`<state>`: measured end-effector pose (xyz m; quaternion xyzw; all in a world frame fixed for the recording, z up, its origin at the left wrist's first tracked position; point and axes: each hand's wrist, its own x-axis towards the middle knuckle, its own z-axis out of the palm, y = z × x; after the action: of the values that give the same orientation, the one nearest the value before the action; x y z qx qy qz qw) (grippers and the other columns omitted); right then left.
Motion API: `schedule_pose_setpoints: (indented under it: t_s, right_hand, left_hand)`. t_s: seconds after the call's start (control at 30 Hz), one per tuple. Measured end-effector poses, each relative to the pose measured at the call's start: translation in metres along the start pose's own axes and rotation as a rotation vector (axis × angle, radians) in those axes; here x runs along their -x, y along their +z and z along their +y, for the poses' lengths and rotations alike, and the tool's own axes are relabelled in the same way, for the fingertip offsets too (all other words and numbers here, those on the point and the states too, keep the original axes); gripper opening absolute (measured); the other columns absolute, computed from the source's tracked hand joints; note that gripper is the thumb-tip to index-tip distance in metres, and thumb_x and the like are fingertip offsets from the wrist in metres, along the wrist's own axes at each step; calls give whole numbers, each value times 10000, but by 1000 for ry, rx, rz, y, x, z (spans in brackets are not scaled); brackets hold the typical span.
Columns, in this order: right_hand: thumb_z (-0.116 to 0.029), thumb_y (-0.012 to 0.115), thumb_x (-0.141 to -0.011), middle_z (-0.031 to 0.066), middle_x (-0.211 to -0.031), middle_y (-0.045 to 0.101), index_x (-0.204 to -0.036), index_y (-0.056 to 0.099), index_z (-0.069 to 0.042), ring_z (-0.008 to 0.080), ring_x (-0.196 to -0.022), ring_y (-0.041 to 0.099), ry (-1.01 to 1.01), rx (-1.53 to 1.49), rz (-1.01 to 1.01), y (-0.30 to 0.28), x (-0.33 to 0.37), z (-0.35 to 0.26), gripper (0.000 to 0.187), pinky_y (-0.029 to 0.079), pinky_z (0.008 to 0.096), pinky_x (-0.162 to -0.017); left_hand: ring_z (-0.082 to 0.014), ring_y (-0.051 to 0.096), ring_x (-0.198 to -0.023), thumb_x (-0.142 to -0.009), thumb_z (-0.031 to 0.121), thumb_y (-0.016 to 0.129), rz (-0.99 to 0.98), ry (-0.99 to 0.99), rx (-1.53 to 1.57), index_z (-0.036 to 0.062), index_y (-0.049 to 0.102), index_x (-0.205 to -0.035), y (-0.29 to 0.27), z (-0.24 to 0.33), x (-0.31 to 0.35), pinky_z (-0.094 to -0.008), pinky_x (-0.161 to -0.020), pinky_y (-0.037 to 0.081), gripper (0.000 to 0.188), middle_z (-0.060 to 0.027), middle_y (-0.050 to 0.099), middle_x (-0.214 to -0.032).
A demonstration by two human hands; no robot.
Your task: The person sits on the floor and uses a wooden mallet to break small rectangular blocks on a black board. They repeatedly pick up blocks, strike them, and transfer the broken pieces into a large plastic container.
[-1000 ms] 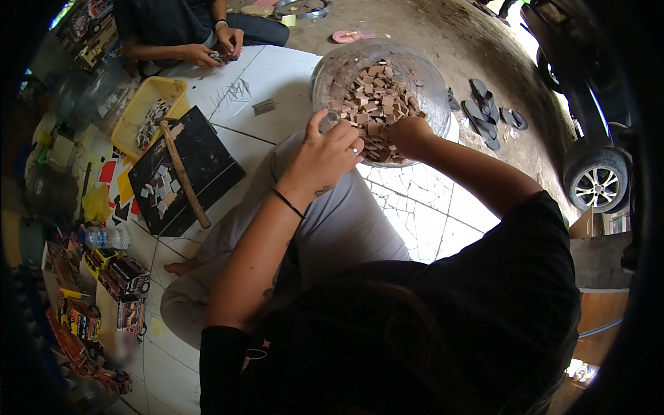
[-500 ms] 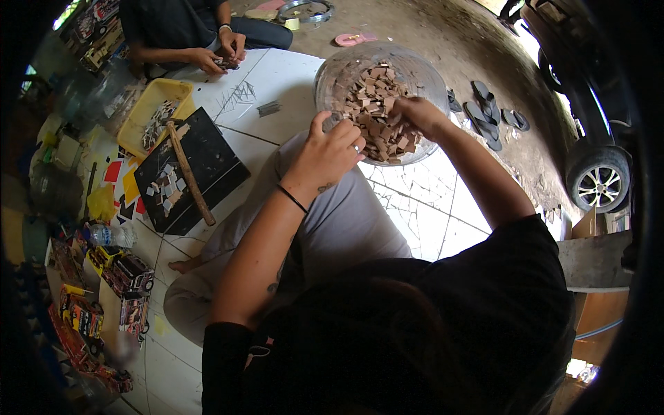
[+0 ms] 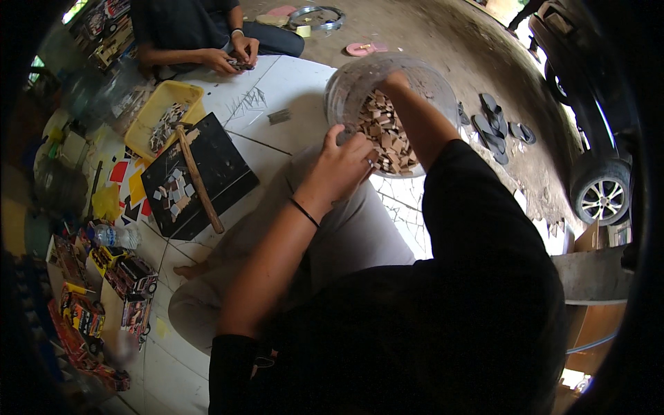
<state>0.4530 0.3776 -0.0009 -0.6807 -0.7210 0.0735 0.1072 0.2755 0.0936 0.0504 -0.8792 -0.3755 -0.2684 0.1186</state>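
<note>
A large clear plastic tub [image 3: 337, 98] leans toward me past my knee, holding many small brown wooden pieces [image 3: 389, 138]. My left hand [image 3: 346, 162] is closed on its near left rim, with the thumb up and the other fingers curled; a ring and a dark wristband show on it. My right hand [image 3: 396, 81] reaches deep into the tub, near its far wall above the pieces. Its fingers are hidden, so whether it holds any piece cannot be seen.
At left, a hammer [image 3: 196, 173] lies across a black box [image 3: 228, 155] beside a yellow basin [image 3: 194, 105]. Toy trucks [image 3: 131, 273] and a plastic bottle [image 3: 114, 236] are nearer. Another person's hands [image 3: 238, 57] work on a small object beyond. Sandals [image 3: 490, 131] lie at right.
My right hand has moved from the near right of the pieces to the far inside of the tub. My left hand stays at the rim. The whole view has shifted slightly.
</note>
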Motion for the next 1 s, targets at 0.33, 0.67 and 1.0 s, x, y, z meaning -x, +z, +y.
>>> schedule_pose_setpoints:
  t_s: [0.33, 0.67, 1.0]
  right_hand:
    - [-266, 516, -863, 177, -1109, 649, -1028, 698, -48, 308, -1060, 623, 51, 66, -150, -24, 20, -26, 329, 495, 387, -877]
    - [-295, 586, -804, 165, -1021, 671, -1001, 688, -72, 315, -928, 659, -182, 230, -18, -32, 28, -4, 315, 515, 397, -785]
    - [-228, 464, -886, 171, -1198, 606, -1147, 621, -40, 322, -1090, 597, -223, 355, -66, -33, 19, -13, 358, 474, 400, -898]
  left_hand:
    - [-146, 497, -1012, -797, 245, 653, 22, -16, 65, 142, 566, -883, 0, -7, 0, -500, -987, 282, 160, 14, 498, -917]
    - [-146, 501, -1035, -788, 203, 632, 15, -16, 54, 128, 568, -895, -2, -4, 0, -502, -993, 266, 146, 6, 518, -946]
    - [-127, 493, -1041, -787, 177, 599, 4, -7, -12, 147, 584, -866, -4, -1, 0, -492, -996, 259, 86, 20, 515, -926]
